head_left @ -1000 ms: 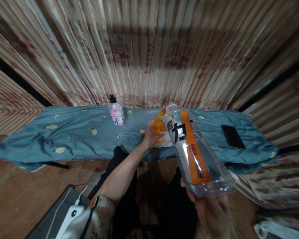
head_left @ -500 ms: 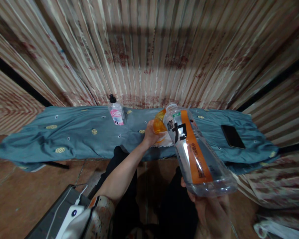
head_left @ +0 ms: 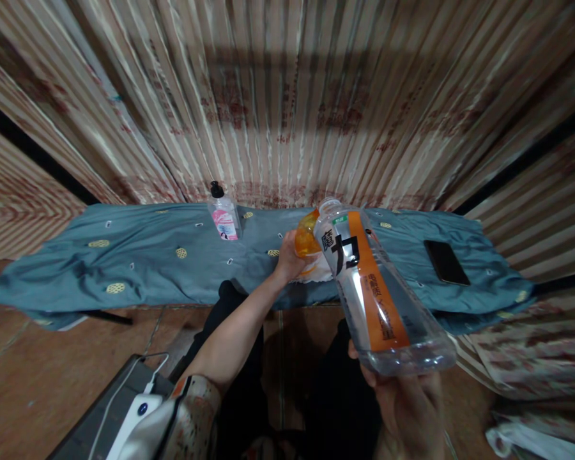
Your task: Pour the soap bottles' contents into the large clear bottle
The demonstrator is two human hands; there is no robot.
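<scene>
My right hand (head_left: pixel 407 406) is wrapped round the lower end of a large clear plastic bottle (head_left: pixel 416 313) with an orange label and black characters. The bottle leans, its neck up and to the left. Beside the bottle's shoulder, my left hand (head_left: pixel 290 259) grips a see-through orange vessel (head_left: pixel 306 236), partly hidden by the bottle. Under it, a white item with a frilled edge (head_left: pixel 319 271) lies on the cloth; its kind is unclear. Most fingers of my right hand are behind the bottle.
A pump bottle (head_left: pixel 225 220) with a black top and pink label stands left on the blue-grey cloth (head_left: pixel 153 255). A dark phone (head_left: pixel 446 262) lies at the right. Striped curtains (head_left: pixel 278 96) hang behind. A white device with a cable (head_left: pixel 137 415) is at lower left.
Almost nothing differs. Both hands, the bottle and the orange vessel keep their places, with only a very slight shift of the view.
</scene>
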